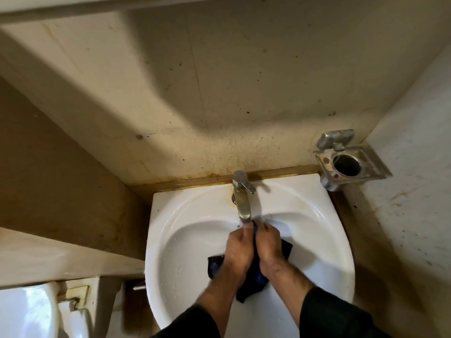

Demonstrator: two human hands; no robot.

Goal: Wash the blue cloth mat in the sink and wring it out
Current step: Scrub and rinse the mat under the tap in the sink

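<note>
You are in the washing step: your left hand [238, 250] and right hand [268, 247] both grip the dark blue cloth mat [256, 276], bunched between them over the bowl of the white ceramic sink [185, 240], its top edge just under the spout of the tarnished metal tap [242, 198]. Water seems to be running. Next, I judge, you rub the folds together, then twist firmly to wring.

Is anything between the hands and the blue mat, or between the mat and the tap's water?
Nothing visible. The left hand and right hand both grip the blue mat directly, its top bunched right under the tap spout, over the sink.
</note>
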